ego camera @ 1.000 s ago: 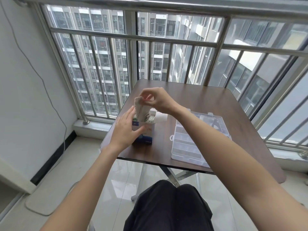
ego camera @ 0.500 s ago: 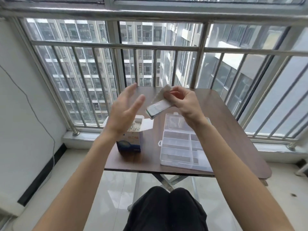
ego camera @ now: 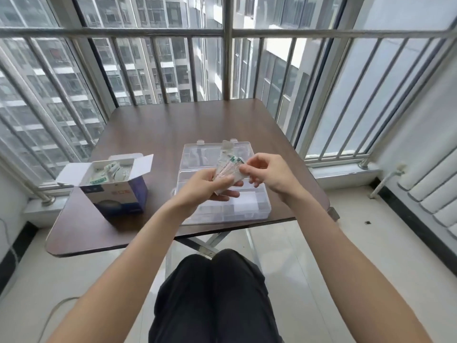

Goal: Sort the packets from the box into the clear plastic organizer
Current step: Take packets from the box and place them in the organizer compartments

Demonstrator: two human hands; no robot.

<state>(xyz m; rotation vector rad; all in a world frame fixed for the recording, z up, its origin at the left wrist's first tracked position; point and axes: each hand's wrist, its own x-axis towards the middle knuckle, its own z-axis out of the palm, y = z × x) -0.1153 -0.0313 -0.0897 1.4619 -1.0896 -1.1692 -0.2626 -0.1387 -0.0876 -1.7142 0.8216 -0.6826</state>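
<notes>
Packets (ego camera: 228, 170): a small fanned stack your left hand (ego camera: 205, 185) grips above the open clear plastic organizer (ego camera: 249, 209), ready for dropping; your right hand (ego camera: 268, 172) pinches the top edge, apparently to peel one off; box (ego camera: 116, 191) stands open alongside, more packets inside.

- Small balcony-type spot, dark brown wooden table (ego camera: 158, 125) with rounded corners pushed up to the window.
- Metal railing bars (ego camera: 227, 65) run across big glass panes; grey high-rise blocks (ego camera: 153, 58) outside, flat daylight coming in.
- Pale glossy floor tiles (ego camera: 346, 243), dark skirting along the walls.
- White radiator (ego camera: 435, 194) on the right wall, thin cable (ego camera: 57, 310) trailing on the floor left.
</notes>
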